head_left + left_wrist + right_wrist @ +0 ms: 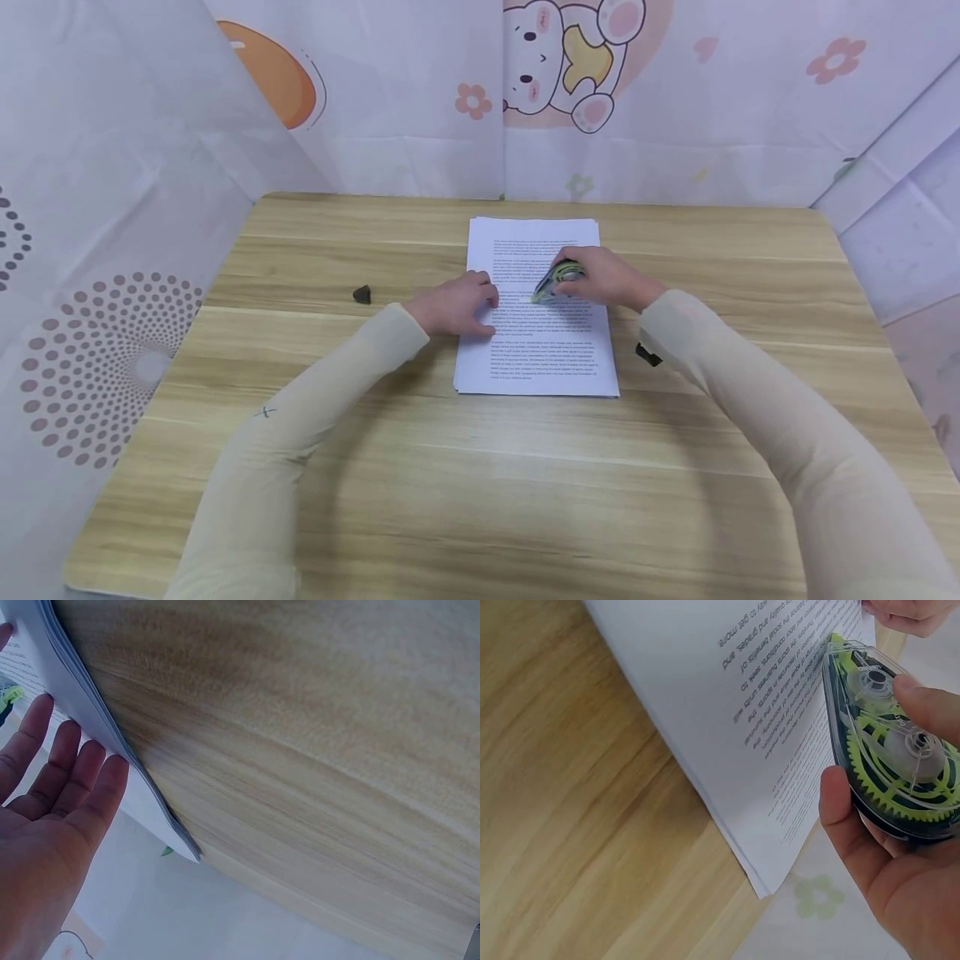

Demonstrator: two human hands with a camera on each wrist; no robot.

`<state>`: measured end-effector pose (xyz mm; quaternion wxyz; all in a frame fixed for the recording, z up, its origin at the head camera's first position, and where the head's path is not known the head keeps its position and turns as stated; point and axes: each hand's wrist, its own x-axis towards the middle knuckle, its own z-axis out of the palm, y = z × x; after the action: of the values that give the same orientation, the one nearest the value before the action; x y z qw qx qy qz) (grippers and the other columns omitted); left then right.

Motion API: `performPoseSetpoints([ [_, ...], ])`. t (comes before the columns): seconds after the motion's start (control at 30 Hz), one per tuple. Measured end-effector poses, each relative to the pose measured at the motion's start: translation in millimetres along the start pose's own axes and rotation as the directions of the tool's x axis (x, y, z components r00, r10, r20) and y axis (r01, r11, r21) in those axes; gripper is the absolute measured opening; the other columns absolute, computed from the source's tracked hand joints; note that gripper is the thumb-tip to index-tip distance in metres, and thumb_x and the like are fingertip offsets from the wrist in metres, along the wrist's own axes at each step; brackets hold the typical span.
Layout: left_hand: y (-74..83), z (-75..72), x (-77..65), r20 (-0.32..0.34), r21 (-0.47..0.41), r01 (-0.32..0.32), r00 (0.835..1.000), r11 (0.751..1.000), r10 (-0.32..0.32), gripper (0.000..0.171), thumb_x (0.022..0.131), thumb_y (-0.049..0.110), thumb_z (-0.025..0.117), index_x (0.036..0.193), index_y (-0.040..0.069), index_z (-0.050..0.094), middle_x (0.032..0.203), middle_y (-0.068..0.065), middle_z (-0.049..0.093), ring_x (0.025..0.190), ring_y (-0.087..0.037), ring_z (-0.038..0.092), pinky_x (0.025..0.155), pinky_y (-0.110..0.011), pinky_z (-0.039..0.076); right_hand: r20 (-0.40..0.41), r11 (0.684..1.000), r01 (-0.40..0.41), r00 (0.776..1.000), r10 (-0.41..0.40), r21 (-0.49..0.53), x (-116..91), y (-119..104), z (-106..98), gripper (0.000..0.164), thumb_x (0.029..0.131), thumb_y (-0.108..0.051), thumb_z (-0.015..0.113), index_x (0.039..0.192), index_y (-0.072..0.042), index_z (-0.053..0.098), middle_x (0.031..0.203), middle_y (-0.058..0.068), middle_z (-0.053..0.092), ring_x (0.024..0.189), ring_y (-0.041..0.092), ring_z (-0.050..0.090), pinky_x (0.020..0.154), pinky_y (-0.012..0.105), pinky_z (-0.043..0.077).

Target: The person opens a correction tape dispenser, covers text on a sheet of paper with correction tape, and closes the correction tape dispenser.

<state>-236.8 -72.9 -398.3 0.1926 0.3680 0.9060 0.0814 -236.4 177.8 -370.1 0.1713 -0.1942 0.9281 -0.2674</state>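
A stack of printed paper (480, 367) lies on the wooden table, its top sheet covered with lines of text. My right hand (603, 277) grips a correction tape dispenser (892, 742) with a clear casing, green gear and dark underside, thumb on one face and fingers round the other. The dispenser's green tip (835, 637) points down at the text near the middle of the page. Along the left edge of the stack, my left hand (453, 305) rests with relaxed, slightly bent fingers (105, 787) on the sheets, holding nothing.
A small dark object (362, 294) sits on the wooden table (525, 483) left of the paper. Another black piece (648, 355) lies beside the right forearm, partly covered by the sleeve. Patterned white curtains (420, 100) hang behind the table's far edge and at both sides.
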Motion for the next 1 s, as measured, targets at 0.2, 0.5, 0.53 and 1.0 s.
performPoseSetpoints([
  [0.2,-0.7,-0.3,-0.1,0.008,-0.011,0.007,1.000,1.000,-0.007,0.042,0.079,0.034,0.067,0.111,0.006,0.060,0.114,-0.007,0.052,0.102,-0.021,0.045,0.094,-0.034,0.041,-0.008,1.000,0.006,1.000,-0.007,-0.017,-2.2,3.4,-1.5,0.027,0.085,-0.021,0.067,0.108,-0.010,0.058,0.103,0.012,0.063,0.092,0.025,0.054,0.083,0.040,0.042],
  [0.5,-0.6,0.2,-0.4,0.005,-0.012,0.005,1.000,1.000,-0.005,0.041,0.079,0.034,0.067,0.110,0.007,0.061,0.112,-0.007,0.052,0.102,-0.021,0.045,0.094,-0.034,0.041,0.002,1.000,-0.013,1.000,0.013,-0.017,-7.1,8.2,-5.6,0.027,0.085,-0.020,0.067,0.109,-0.010,0.058,0.104,0.011,0.063,0.091,0.025,0.054,0.082,0.039,0.042],
  [0.53,-0.7,0.1,-0.2,0.004,-0.010,0.004,1.000,1.000,-0.004,0.041,0.079,0.034,0.067,0.110,0.007,0.061,0.112,-0.007,0.052,0.102,-0.021,0.045,0.094,-0.034,0.041,0.003,1.000,-0.018,1.000,0.018,-0.018,-7.4,9.1,-6.0,0.027,0.085,-0.021,0.067,0.109,-0.011,0.058,0.104,0.011,0.063,0.091,0.025,0.053,0.081,0.039,0.042],
  [1.0,0.4,-1.6,0.1,0.005,-0.019,0.004,1.000,1.000,-0.004,0.041,0.079,0.033,0.068,0.110,0.006,0.061,0.112,-0.007,0.052,0.101,-0.021,0.045,0.094,-0.034,0.041,0.004,0.999,-0.025,1.000,0.025,-0.020,-9.9,13.6,-7.2,0.027,0.085,-0.021,0.067,0.109,-0.012,0.057,0.102,0.010,0.063,0.089,0.024,0.053,0.079,0.037,0.041],
])
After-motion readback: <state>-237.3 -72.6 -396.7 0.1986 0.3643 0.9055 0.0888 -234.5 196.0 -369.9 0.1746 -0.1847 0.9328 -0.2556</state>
